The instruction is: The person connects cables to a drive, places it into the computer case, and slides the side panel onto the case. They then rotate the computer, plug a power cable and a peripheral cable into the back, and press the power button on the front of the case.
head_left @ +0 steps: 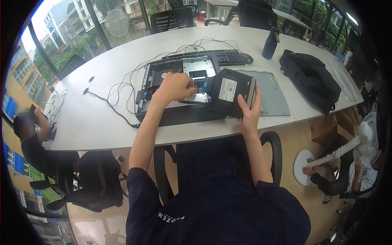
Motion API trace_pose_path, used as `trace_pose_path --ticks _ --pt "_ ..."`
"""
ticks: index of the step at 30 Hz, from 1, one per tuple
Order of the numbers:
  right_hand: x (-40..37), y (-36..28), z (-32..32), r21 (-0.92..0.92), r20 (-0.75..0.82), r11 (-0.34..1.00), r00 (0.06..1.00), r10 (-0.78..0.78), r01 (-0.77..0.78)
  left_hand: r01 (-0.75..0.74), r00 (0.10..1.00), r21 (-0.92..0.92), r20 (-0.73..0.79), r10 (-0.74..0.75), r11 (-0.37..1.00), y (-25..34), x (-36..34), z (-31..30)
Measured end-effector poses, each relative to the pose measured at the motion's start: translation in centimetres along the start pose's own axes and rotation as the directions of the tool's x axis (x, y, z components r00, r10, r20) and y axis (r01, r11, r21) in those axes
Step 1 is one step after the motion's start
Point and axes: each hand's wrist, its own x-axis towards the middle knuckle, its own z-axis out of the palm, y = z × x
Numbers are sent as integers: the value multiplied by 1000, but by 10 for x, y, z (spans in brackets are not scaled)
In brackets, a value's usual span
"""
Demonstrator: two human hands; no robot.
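An opened desktop computer case (175,116) lies flat on the table, its inner parts exposed. My right hand (250,109) grips the right edge of a black drive unit (241,87) with a white label, thumb on its face. This unit is tilted up over the right end of the case. My left hand (173,87) is over the inside of the case, fingers curled in a pinch beside the unit's left edge and some blue parts. What those fingertips hold is hidden. A flat grey panel (275,96) lies to the right, partly behind the unit.
A keyboard (228,57) and mouse (247,58) lie behind the case. Farther right are a dark bottle (269,45) and a black bag (312,79). Cables (108,100) run across the table's left side. People sit at both sides; a white fan (341,151) stands at right.
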Motion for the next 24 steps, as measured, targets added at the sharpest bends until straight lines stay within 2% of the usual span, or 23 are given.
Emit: trace_pose_path --ticks 2,6,8,9,11,12,14,18,20,21,23,24 --pt "0 4 -2 17 -5 1000 1000 11 -11 -34 986 -128 157 54 991 -4 8 -6" --pt "-2 6 -4 28 -3 1000 1000 -1 1 -109 987 -167 101 127 980 -10 7 -9" --pt "-3 3 -3 23 -2 1000 1000 21 -21 87 980 -398 197 -8 913 -11 9 -8" --pt "-4 4 -3 24 -3 999 1000 23 -23 89 980 -397 199 -9 913 -18 10 0" --pt "-3 4 -3 6 -1 1000 1000 19 -19 252 967 -488 144 -208 836 -36 14 21" --pt "-3 4 -3 5 -1 1000 1000 17 -17 250 968 -489 142 -207 835 -34 13 21" --pt "-4 3 -3 26 1 1000 1000 18 -18 321 939 -280 221 -264 905 -31 8 23" --pt "-5 1 -2 36 8 999 999 41 -41 377 909 -316 304 -283 871 -30 6 19" --pt "-4 4 -2 53 3 998 1000 29 -29 330 943 -287 151 -297 900 -22 1 11" --pt "-4 4 -3 53 0 998 1000 30 -30 328 943 -286 153 -295 900 -16 -2 7" --pt "-4 6 -3 68 4 997 999 41 -42 253 961 -307 -29 -275 917 -6 -8 2" --pt "-3 6 -4 70 6 997 999 39 -40 254 961 -306 -32 -276 918 0 -11 4"
